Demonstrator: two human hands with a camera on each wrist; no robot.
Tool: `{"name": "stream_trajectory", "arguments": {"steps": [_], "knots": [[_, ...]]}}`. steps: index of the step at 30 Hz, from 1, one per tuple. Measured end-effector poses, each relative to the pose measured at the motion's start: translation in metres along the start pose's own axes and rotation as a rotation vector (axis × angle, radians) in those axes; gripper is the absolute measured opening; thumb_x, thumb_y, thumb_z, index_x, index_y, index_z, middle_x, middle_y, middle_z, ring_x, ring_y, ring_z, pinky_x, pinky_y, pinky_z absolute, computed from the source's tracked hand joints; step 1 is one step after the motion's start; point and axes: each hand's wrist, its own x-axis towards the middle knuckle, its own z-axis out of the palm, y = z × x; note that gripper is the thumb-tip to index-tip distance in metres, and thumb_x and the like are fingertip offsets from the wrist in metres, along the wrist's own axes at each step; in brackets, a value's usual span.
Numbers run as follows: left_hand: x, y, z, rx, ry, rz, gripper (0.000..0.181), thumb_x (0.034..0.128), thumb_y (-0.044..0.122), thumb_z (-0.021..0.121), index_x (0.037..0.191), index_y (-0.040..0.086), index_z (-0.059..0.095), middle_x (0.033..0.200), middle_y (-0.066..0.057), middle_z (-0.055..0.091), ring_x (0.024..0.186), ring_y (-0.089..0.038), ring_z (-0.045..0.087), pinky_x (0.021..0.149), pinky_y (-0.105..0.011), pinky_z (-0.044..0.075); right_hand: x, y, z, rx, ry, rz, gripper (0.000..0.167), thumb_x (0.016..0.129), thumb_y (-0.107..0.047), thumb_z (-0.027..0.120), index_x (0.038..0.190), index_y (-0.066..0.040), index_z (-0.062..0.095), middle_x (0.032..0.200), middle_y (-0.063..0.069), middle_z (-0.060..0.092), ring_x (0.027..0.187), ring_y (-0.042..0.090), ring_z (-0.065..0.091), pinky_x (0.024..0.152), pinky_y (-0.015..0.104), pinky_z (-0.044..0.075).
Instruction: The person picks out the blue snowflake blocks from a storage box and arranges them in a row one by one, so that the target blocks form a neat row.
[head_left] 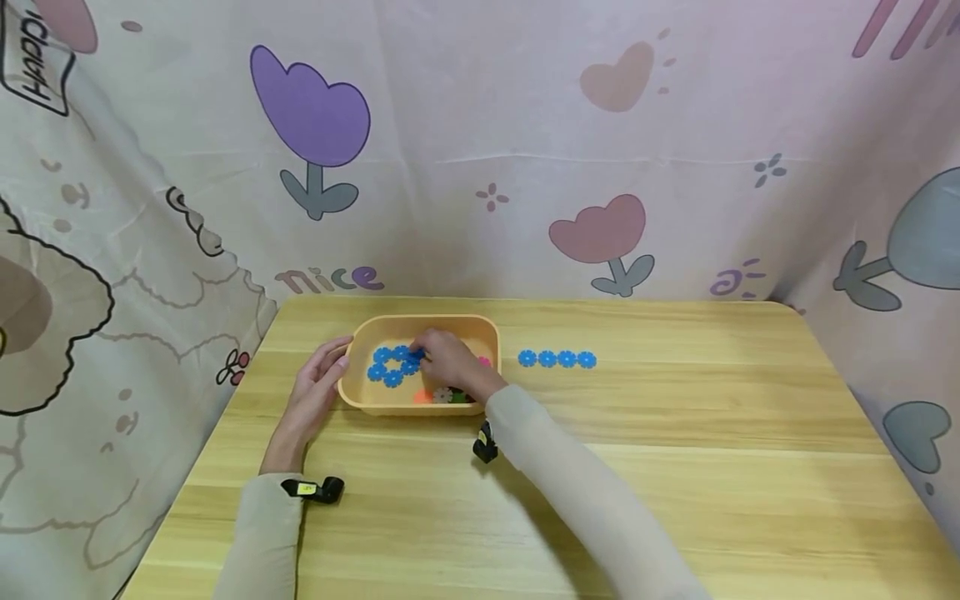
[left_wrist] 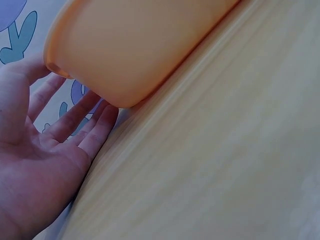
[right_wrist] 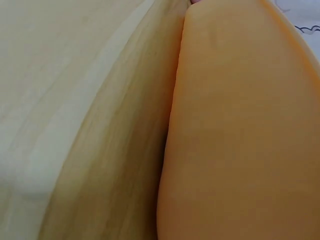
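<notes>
Soft light; dim, hazy wrist views

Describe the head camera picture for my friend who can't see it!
A person's right hand reaches down to flat blue flower-shaped pieces inside a rounded rectangular light-orange plastic tray, while the left hand touches the tray's left end. Four similar blue pieces form a row on the pale wooden table to the right.
</notes>
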Motion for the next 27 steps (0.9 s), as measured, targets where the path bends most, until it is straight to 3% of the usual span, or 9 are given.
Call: {"name": "stream_trajectory", "arguments": {"steps": [6,13,17,21,27], "knots": [[0.001,0.002,0.001,0.015,-0.001,-0.004,0.048,0.1097,0.019,0.051,0.154,0.003,0.041,0.155,-0.017,0.041,0.133,-0.016,0.049,0.100,-0.024,0.051,-0.002,0.006,-0.002,-0.018,0.012,-0.005,0.032,0.097,-0.011,0.071,0.129,-0.007,0.070,0.120,0.006,0.065,0.106,0.017,0.058,0.102,0.029,0.050],[0.003,0.002,0.003,0.023,-0.004,-0.009,0.048,0.1095,0.020,0.052,0.154,0.004,0.042,0.158,-0.022,0.036,0.137,-0.019,0.046,0.101,-0.024,0.051,-0.007,0.005,-0.007,0.010,-0.002,0.071,0.033,0.096,-0.016,0.075,0.127,-0.005,0.071,0.118,0.006,0.064,0.102,0.018,0.056,0.098,0.031,0.053],[0.004,0.001,0.003,0.027,-0.002,-0.005,0.048,0.1095,0.021,0.052,0.153,0.004,0.042,0.159,-0.023,0.035,0.138,-0.022,0.044,0.101,-0.024,0.051,-0.007,0.004,-0.009,0.018,-0.004,0.070,0.028,0.095,-0.015,0.076,0.120,-0.005,0.070,0.109,0.005,0.062,0.095,0.019,0.055,0.088,0.028,0.054],[0.003,0.000,0.002,0.026,-0.001,-0.005,0.048,0.1094,0.021,0.052,0.153,0.005,0.042,0.158,-0.024,0.035,0.137,-0.023,0.045,0.100,-0.025,0.051,-0.008,0.004,-0.008,0.032,-0.002,0.048,0.019,0.098,-0.011,0.072,0.116,-0.009,0.066,0.102,0.003,0.062,0.089,0.018,0.057,0.078,0.024,0.053],[0.001,-0.001,0.000,0.037,0.005,-0.004,0.047,0.1095,0.020,0.052,0.153,0.005,0.042,0.158,-0.024,0.035,0.136,-0.019,0.046,0.100,-0.024,0.051,-0.012,0.003,-0.008,0.117,0.013,0.037,0.019,0.103,-0.004,0.059,0.122,-0.009,0.062,0.103,0.004,0.065,0.083,0.019,0.061,0.067,0.022,0.054]]}}
